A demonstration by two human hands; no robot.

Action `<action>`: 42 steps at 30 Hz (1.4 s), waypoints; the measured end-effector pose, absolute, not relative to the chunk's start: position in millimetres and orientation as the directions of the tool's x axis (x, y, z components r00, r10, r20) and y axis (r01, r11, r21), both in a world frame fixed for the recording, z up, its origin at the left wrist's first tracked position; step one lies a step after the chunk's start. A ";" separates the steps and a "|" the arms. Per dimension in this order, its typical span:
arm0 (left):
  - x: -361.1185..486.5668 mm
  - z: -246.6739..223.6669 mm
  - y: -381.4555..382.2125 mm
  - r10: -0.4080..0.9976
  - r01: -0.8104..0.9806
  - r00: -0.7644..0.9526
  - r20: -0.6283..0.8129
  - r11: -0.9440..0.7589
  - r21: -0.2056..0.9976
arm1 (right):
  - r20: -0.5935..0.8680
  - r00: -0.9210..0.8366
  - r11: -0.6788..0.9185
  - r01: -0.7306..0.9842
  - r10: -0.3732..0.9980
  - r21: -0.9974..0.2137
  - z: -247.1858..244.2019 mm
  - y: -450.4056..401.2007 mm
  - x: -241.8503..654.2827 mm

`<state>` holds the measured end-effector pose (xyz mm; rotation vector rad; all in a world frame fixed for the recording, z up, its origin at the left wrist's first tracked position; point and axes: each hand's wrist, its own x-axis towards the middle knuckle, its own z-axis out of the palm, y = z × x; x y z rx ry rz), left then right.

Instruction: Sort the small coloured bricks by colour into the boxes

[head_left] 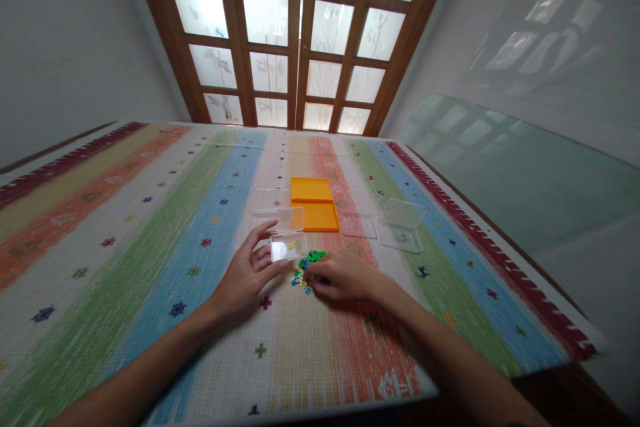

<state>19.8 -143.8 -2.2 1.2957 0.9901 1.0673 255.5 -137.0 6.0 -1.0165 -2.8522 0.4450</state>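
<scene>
My left hand (253,265) grips a small clear plastic box (281,250) by its side, thumb in front and fingers behind. A few yellow pieces (293,245) lie inside that box, and its clear lid (270,219) is tilted up at the back. Just right of the box is a small heap of green, blue and cream toy bricks (313,257) on the cloth. Over the heap's right side, my right hand (343,275) has its fingertips bent down and pressed together among the bricks. Whatever is between those fingertips is hidden.
Behind the heap an orange plastic case (320,216) lies opened flat. To its right are a clear shallow tray (358,225) and another clear hinged box (401,238), standing open. A striped tablecloth (210,233) covers the table. Wooden glazed doors (297,47) stand beyond the far edge.
</scene>
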 end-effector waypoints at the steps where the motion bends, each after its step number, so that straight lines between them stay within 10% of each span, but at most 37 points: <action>1: 19.8 -2.4 -143.9 0.971 -0.049 0.236 0.028 -0.017 0.999 | -0.021 -0.778 0.738 0.603 0.628 -0.303 5.8 -136.8 255.7; 23: 20.6 -1.6 -142.9 0.972 -0.066 0.236 0.015 0.001 0.998 | -0.088 -0.746 0.699 0.652 0.660 -0.293 10.6 -139.5 257.2; 34: 22.9 -4.3 -145.5 0.961 -0.071 0.278 -0.001 0.022 0.997 | 0.191 -0.636 0.558 0.446 0.748 -0.700 24.7 -136.1 267.0; 42: 26.8 -6.8 -151.2 0.935 -0.083 0.355 -0.021 0.054 0.995 | 0.130 -0.596 0.545 0.597 0.792 -0.589 33.2 -118.8 246.7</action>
